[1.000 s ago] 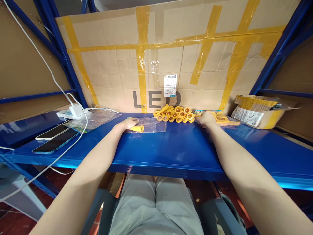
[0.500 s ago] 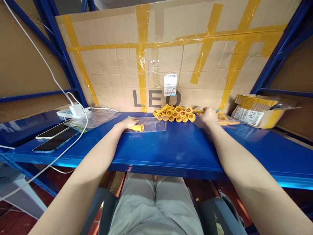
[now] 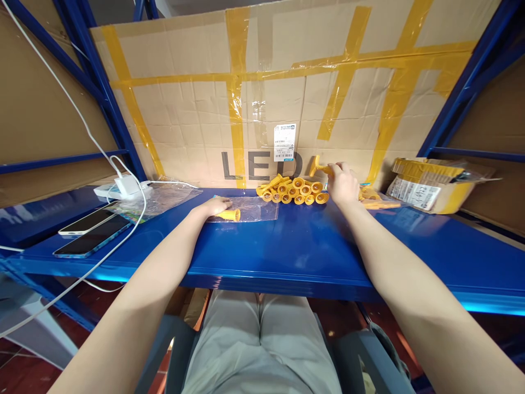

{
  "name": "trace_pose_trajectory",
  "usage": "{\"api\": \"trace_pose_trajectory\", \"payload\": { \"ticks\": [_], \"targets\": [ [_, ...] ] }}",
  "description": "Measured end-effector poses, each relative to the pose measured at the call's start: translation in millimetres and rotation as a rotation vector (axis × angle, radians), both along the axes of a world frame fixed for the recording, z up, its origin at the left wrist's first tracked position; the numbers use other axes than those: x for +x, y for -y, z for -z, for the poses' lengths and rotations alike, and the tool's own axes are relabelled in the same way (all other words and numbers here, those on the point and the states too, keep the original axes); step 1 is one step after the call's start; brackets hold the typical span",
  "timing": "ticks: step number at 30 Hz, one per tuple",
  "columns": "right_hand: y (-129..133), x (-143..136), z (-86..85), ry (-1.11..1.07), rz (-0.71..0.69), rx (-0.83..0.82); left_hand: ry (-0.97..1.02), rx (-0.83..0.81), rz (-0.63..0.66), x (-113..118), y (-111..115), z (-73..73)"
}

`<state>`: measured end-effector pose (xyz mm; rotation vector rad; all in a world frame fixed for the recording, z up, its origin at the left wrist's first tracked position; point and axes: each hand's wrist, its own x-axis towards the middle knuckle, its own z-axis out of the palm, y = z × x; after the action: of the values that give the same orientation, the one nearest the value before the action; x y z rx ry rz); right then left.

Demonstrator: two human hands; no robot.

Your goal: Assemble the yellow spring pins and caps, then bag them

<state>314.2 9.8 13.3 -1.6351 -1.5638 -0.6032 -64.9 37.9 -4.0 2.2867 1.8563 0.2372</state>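
My right hand (image 3: pixel 344 183) is closed on a yellow T-shaped piece (image 3: pixel 322 167), lifted just above the shelf. Left of and below it lies a stacked pile of yellow cup-ended parts (image 3: pixel 297 191) on the blue shelf. My left hand (image 3: pixel 216 206) rests on a clear plastic bag (image 3: pixel 258 210), near a yellow part (image 3: pixel 232 215) whose round end points right. The left fingers are small and partly hidden, so their grip is unclear. More yellow pieces in clear plastic (image 3: pixel 371 198) lie right of my right hand.
The blue shelf (image 3: pixel 279 251) has a large taped cardboard box (image 3: pixel 184 126) behind it. Two phones (image 3: pixel 92 235), a white charger (image 3: pixel 128 185) with a hanging cable and a plastic bag (image 3: pixel 164 200) are at the left. A small taped carton (image 3: pixel 430 186) stands at the right.
My right hand has risen a little and moved slightly left, now with the yellow T-shaped piece visible in its fingers above the pile. My left hand has stayed nearly still.
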Motion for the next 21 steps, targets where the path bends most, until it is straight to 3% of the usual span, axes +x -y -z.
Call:
{"api": "trace_pose_trajectory", "payload": {
  "ticks": [5, 10, 15, 21],
  "targets": [
    [0.0, -11.4, -5.4, -0.018, -0.208, 0.089, -0.013, 0.007, 0.006, -0.3, -0.8, 0.2],
    [4.7, -32.6, -14.5, -0.041, -0.502, 0.020, 0.000, 0.009, -0.005, 2.3, 2.5, -0.5],
    [21.6, -54.3, -24.2, -0.110, -0.684, -0.229, -0.007, 0.027, -0.062, 1.0, 3.4, -0.8],
    [32.6, -66.2, -24.5, -0.087, -0.663, -0.621, -0.003, 0.029, -0.124, -7.1, -1.2, 0.7]
  ]
}}
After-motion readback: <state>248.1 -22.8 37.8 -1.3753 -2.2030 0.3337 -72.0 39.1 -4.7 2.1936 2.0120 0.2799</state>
